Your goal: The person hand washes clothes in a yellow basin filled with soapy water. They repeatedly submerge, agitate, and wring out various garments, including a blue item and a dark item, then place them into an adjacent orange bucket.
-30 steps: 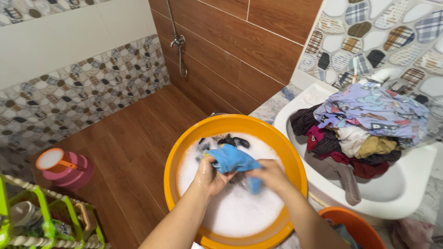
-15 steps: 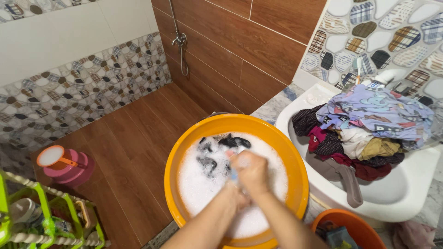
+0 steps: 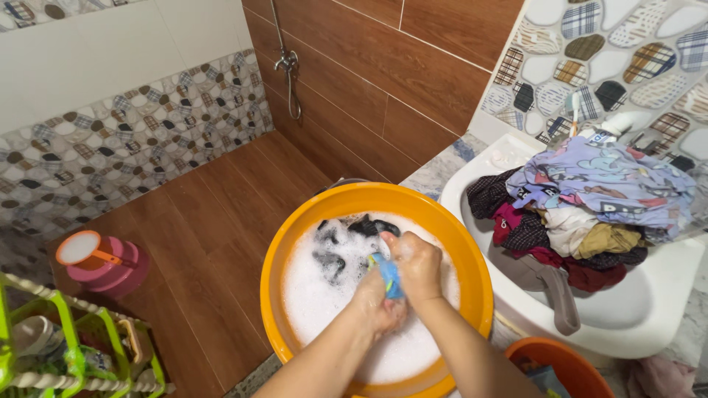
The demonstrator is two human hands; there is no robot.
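Both hands had closed together over the blue cloth [image 3: 389, 276] above the suds. A second earlier the cloth was spread wide between open fingers; half a second earlier it was already bunched under the fists, and now only a narrow blue strip showed between them. That reads as a scrubbing stroke in progress, the fabric being rubbed against itself. The left hand [image 3: 377, 306] was clenched low on the cloth, near the foam, and the right hand [image 3: 418, 267] was clenched on its upper part, knuckles up.

The cloth sat over the middle of the orange basin [image 3: 472, 259], which was full of white foam, with dark garments [image 3: 346, 243] poking out toward its far rim.

To the right, a white sink [image 3: 634, 317] carried a heap of unwashed clothes [image 3: 590, 214], a pale blue printed piece on top. A white bottle [image 3: 616, 125] stood at the sink's back edge; its label could not be made out. A pink scoop [image 3: 103, 262] lay on the brown floor at left, beside a green rack [image 3: 70, 346].
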